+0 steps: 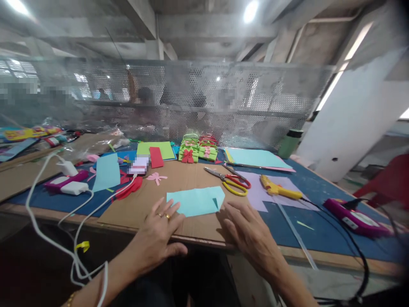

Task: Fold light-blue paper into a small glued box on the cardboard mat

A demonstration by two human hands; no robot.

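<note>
A folded light-blue sheet of paper or felt [194,201] lies flat on the brown cardboard [137,213] in front of me. My left hand [161,226] rests at its lower left corner, fingers spread, with rings on two of them. Beside its right end is my right hand [244,224], fingers stretched out and slightly bent, holding nothing. A small flap stands up at the sheet's right end. Just beyond lie scissors with red and yellow handles [234,186], their blades spread apart. A yellow glue gun [281,189] rests on lilac sheets [252,192] to the right.
Small green bags with bows [189,153] stand at the back. Light-blue sheets [258,158] are stacked beside a green bottle [290,143]. Purple power strips [354,217] sit at both sides, white cables [32,192] hanging at left. A perforated metal screen [271,91] rises behind the table.
</note>
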